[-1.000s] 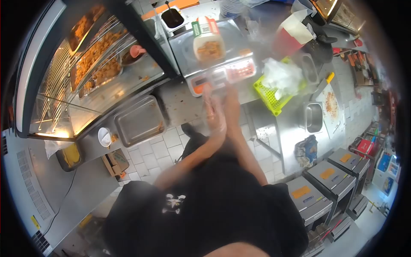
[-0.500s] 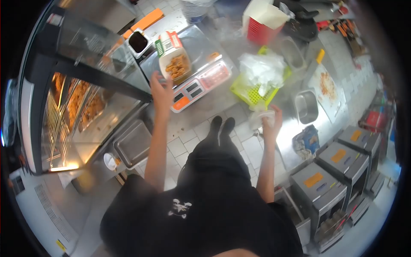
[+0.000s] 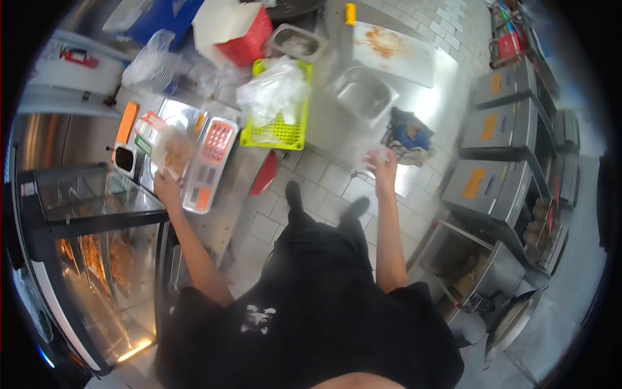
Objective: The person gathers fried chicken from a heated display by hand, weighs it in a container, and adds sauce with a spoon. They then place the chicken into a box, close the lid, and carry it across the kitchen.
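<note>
- At 9 o'clock, on the scale [image 3: 194, 139], the left hand [image 3: 166, 188] has its fingers round the near end of the filled box [image 3: 170, 152].
- Box loaded, not yet lifted off, by my judgement; its long axis runs toward 11 o'clock, open side up.
- Right hand [image 3: 383, 165] pinches a clear glove [image 3: 370, 155] at the desk [image 3: 337, 123] edge, unworn.

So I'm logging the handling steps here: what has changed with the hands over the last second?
The hands, together in front of the scale a second ago, have spread apart. The left hand went to the box of fried pieces on the scale and now grips its near edge. The right hand swung right, taking a clear plastic bag from beside the green basket. The box, scale and basket stayed put.
</note>
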Demonstrator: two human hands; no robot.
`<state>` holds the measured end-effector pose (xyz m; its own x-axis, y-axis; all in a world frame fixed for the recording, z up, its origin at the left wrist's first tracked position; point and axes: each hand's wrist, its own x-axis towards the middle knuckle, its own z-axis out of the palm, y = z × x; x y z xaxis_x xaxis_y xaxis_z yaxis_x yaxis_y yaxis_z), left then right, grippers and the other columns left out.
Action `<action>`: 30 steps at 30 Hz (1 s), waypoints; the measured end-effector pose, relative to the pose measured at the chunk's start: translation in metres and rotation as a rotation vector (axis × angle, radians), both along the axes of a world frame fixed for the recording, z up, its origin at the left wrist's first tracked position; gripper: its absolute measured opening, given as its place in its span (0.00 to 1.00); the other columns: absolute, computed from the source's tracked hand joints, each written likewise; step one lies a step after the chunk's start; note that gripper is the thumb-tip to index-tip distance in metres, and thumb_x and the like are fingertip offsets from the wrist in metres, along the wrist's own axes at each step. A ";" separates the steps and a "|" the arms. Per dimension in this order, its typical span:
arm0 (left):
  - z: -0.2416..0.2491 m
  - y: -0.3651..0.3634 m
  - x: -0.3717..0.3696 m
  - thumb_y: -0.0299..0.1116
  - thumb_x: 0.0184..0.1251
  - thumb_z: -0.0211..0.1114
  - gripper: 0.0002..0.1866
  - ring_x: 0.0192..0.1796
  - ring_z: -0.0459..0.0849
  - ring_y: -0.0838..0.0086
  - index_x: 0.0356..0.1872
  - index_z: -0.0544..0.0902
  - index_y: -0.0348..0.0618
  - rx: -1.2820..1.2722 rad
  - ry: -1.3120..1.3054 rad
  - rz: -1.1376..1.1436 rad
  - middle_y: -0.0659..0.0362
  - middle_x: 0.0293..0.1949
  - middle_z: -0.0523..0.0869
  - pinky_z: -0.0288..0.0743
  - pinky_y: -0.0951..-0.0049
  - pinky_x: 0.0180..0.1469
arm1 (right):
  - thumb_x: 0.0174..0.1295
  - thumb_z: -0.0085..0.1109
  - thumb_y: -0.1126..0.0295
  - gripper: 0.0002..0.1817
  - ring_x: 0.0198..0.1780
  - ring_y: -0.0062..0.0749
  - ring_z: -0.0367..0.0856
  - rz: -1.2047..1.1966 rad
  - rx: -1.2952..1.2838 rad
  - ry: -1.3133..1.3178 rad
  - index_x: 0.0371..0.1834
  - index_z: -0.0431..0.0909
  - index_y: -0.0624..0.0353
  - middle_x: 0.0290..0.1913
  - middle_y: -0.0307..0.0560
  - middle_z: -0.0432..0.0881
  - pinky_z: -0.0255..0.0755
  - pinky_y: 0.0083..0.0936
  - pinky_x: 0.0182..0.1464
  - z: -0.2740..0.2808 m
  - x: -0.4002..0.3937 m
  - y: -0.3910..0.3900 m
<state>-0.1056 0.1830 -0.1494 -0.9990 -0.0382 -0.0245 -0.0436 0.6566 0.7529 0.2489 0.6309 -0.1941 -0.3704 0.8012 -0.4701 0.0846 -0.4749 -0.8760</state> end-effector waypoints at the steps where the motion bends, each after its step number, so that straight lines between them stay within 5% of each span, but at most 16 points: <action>1: 0.023 0.029 0.018 0.35 0.74 0.50 0.17 0.32 0.88 0.57 0.46 0.78 0.28 0.006 0.020 -0.023 0.44 0.36 0.85 0.82 0.64 0.27 | 0.64 0.55 0.80 0.17 0.37 0.30 0.84 0.002 0.029 0.080 0.56 0.69 0.61 0.41 0.47 0.83 0.75 0.23 0.33 -0.014 0.002 0.013; 3: 0.047 0.079 0.057 0.35 0.75 0.49 0.17 0.27 0.88 0.67 0.48 0.76 0.29 0.096 0.064 -0.094 0.49 0.35 0.84 0.80 0.73 0.18 | 0.64 0.51 0.81 0.17 0.38 0.30 0.84 -0.001 0.075 0.173 0.56 0.69 0.62 0.42 0.48 0.83 0.76 0.24 0.35 -0.022 0.011 0.044; 5: 0.053 0.124 0.084 0.36 0.76 0.49 0.18 0.29 0.88 0.69 0.52 0.76 0.30 0.086 0.067 -0.139 0.50 0.37 0.85 0.79 0.73 0.19 | 0.66 0.51 0.78 0.15 0.42 0.33 0.85 0.022 0.143 0.138 0.55 0.70 0.57 0.46 0.49 0.82 0.78 0.25 0.39 -0.021 0.022 0.077; 7: 0.073 0.175 0.131 0.36 0.76 0.50 0.18 0.33 0.87 0.68 0.54 0.76 0.30 0.078 -0.004 -0.218 0.49 0.38 0.85 0.79 0.72 0.27 | 0.65 0.47 0.81 0.14 0.42 0.31 0.84 0.036 0.098 0.097 0.53 0.71 0.60 0.48 0.50 0.81 0.78 0.27 0.39 -0.010 0.042 0.105; 9: 0.033 0.206 0.145 0.36 0.76 0.50 0.19 0.40 0.85 0.63 0.54 0.76 0.29 -0.032 0.184 -0.333 0.47 0.40 0.85 0.76 0.66 0.43 | 0.64 0.45 0.82 0.16 0.42 0.30 0.83 0.074 0.380 -0.085 0.54 0.72 0.65 0.44 0.49 0.83 0.77 0.24 0.39 0.006 0.034 0.148; 11: 0.039 0.262 0.187 0.36 0.76 0.50 0.18 0.42 0.84 0.62 0.51 0.77 0.29 0.021 0.033 -0.344 0.46 0.40 0.85 0.74 0.64 0.46 | 0.63 0.45 0.83 0.16 0.42 0.31 0.83 0.067 0.261 -0.023 0.53 0.73 0.65 0.43 0.49 0.83 0.76 0.25 0.42 0.009 0.027 0.183; 12: 0.049 0.292 0.218 0.36 0.76 0.50 0.17 0.41 0.84 0.62 0.48 0.78 0.29 0.026 -0.143 -0.315 0.46 0.39 0.85 0.74 0.63 0.45 | 0.63 0.45 0.83 0.16 0.42 0.31 0.83 0.084 0.282 -0.005 0.53 0.73 0.65 0.43 0.49 0.83 0.76 0.25 0.42 -0.010 0.021 0.204; 14: 0.047 0.351 0.268 0.38 0.76 0.51 0.17 0.31 0.80 0.70 0.37 0.78 0.31 0.212 -0.066 -0.364 0.52 0.26 0.80 0.73 0.63 0.37 | 0.58 0.54 0.79 0.28 0.50 0.39 0.80 0.263 0.196 0.092 0.64 0.67 0.65 0.51 0.55 0.79 0.77 0.33 0.51 -0.060 -0.004 0.248; 15: 0.058 0.381 0.291 0.40 0.78 0.51 0.17 0.15 0.75 0.82 0.45 0.80 0.34 0.276 -0.142 -0.413 0.64 0.19 0.78 0.69 0.79 0.16 | 0.58 0.54 0.79 0.28 0.50 0.39 0.80 0.286 0.211 0.111 0.64 0.67 0.65 0.51 0.55 0.79 0.77 0.33 0.51 -0.064 -0.016 0.264; 18: 0.026 0.451 0.331 0.40 0.78 0.51 0.17 0.15 0.72 0.85 0.44 0.81 0.36 0.205 -0.087 -0.458 0.66 0.18 0.76 0.66 0.80 0.16 | 0.50 0.56 0.76 0.42 0.61 0.49 0.73 0.592 0.482 0.027 0.73 0.55 0.62 0.61 0.68 0.70 0.69 0.35 0.61 -0.080 -0.036 0.305; 21: 0.013 0.528 0.354 0.41 0.78 0.51 0.17 0.14 0.71 0.85 0.45 0.82 0.38 0.287 -0.113 -0.470 0.66 0.18 0.76 0.64 0.80 0.15 | 0.52 0.61 0.74 0.41 0.64 0.50 0.71 0.717 0.792 -0.083 0.72 0.56 0.64 0.62 0.67 0.71 0.66 0.32 0.64 -0.097 -0.031 0.365; 22: 0.010 0.556 0.358 0.41 0.78 0.51 0.17 0.14 0.71 0.85 0.45 0.82 0.38 0.322 -0.124 -0.476 0.66 0.18 0.76 0.63 0.80 0.15 | 0.63 0.61 0.66 0.36 0.66 0.45 0.69 0.738 0.488 0.064 0.72 0.58 0.61 0.66 0.61 0.69 0.64 0.33 0.66 -0.051 -0.015 0.383; 25: 0.018 0.646 0.362 0.43 0.77 0.49 0.21 0.40 0.83 0.63 0.44 0.80 0.31 0.175 -0.263 -0.544 0.45 0.36 0.85 0.73 0.62 0.45 | 0.74 0.42 0.47 0.33 0.70 0.38 0.65 0.682 -0.284 0.555 0.73 0.57 0.58 0.70 0.51 0.66 0.60 0.34 0.70 -0.032 0.020 0.466; 26: 0.008 0.680 0.359 0.42 0.77 0.51 0.19 0.30 0.76 0.71 0.43 0.80 0.33 0.215 -0.185 -0.607 0.54 0.27 0.80 0.69 0.67 0.34 | 0.75 0.35 0.42 0.35 0.71 0.37 0.64 0.568 -0.503 0.724 0.74 0.57 0.58 0.71 0.49 0.66 0.59 0.34 0.72 0.007 0.045 0.486; 27: 0.000 0.716 0.355 0.41 0.77 0.53 0.17 0.19 0.68 0.80 0.42 0.81 0.35 0.257 -0.107 -0.668 0.63 0.17 0.75 0.65 0.73 0.23 | 0.74 0.35 0.41 0.37 0.72 0.36 0.63 0.512 -0.446 0.645 0.74 0.56 0.59 0.71 0.49 0.65 0.58 0.33 0.72 0.034 0.062 0.508; 30: 0.001 0.826 0.331 0.41 0.76 0.54 0.17 0.22 0.68 0.75 0.43 0.80 0.34 0.311 -0.220 -0.829 0.56 0.19 0.77 0.66 0.69 0.28 | 0.75 0.33 0.42 0.35 0.67 0.32 0.69 0.394 -0.341 0.445 0.73 0.58 0.58 0.68 0.44 0.69 0.62 0.32 0.69 0.042 0.102 0.584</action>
